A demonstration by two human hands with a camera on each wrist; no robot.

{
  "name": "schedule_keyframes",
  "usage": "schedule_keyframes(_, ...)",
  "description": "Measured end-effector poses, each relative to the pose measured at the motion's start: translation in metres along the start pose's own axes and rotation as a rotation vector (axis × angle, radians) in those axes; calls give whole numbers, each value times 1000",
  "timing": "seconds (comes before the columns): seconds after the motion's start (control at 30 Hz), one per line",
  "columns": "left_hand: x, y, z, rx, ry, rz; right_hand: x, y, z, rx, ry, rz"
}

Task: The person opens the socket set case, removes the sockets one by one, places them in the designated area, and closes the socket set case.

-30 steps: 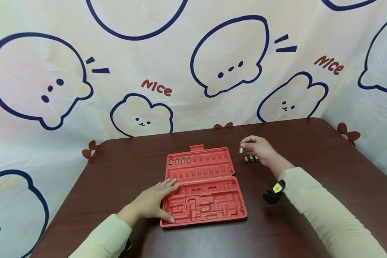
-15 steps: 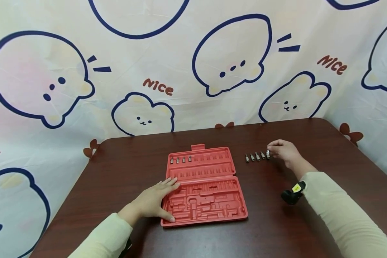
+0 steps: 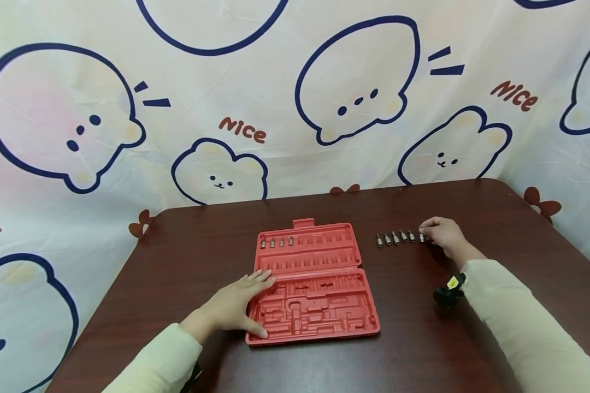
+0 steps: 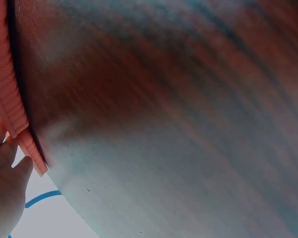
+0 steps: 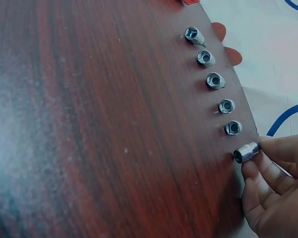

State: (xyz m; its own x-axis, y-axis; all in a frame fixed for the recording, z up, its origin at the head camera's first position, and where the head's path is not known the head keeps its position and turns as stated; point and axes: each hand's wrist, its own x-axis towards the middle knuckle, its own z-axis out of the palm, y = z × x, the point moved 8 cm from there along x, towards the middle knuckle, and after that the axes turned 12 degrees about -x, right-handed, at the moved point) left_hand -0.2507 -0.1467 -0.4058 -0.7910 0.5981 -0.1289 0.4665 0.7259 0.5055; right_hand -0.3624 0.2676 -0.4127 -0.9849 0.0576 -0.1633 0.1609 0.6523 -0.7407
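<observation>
My left hand (image 3: 233, 303) rests with spread fingers on the left edge of an open red plastic tool case (image 3: 319, 337). In the left wrist view, part of that hand (image 4: 7, 183) touches the case's ribbed side (image 4: 5, 74). Off to the right, my right hand (image 3: 444, 236) pinches a small silver bit socket (image 5: 246, 152) between thumb and fingers, low over the tabletop. Beside it several similar bit sockets (image 3: 395, 238) lie in a slanted row; their hollow ends show in the right wrist view. A few more bit sockets (image 3: 282, 243) sit in the case's upper-left slots.
The dark wood-grain table (image 3: 192, 245) carries the case and the row of sockets. A white cloth (image 3: 285, 164) with cartoon outlines hangs behind its far edge. A black wrist camera (image 3: 447, 295) sticks out below my right wrist.
My right hand has moved rightward from beside the case to the row's right end, and one more bit socket shows at its fingers. My left hand stays on the case.
</observation>
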Motion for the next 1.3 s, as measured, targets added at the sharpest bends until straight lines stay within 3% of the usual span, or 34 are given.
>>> schedule_keyframes(0.3,-1,1,0,-11,-6,-9,10,-4,3,-98,18,6)
schedule_keyframes(0.7,1,1,0,13,-3,5,6,-4,0,-184,93,38)
schedule_keyframes(1.03,1,2,0,17,5,19,4,-1,-1,-138,98,39)
schedule_keyframes(1.3,-1,2,0,4,1,13,1,-4,2,-43,67,25)
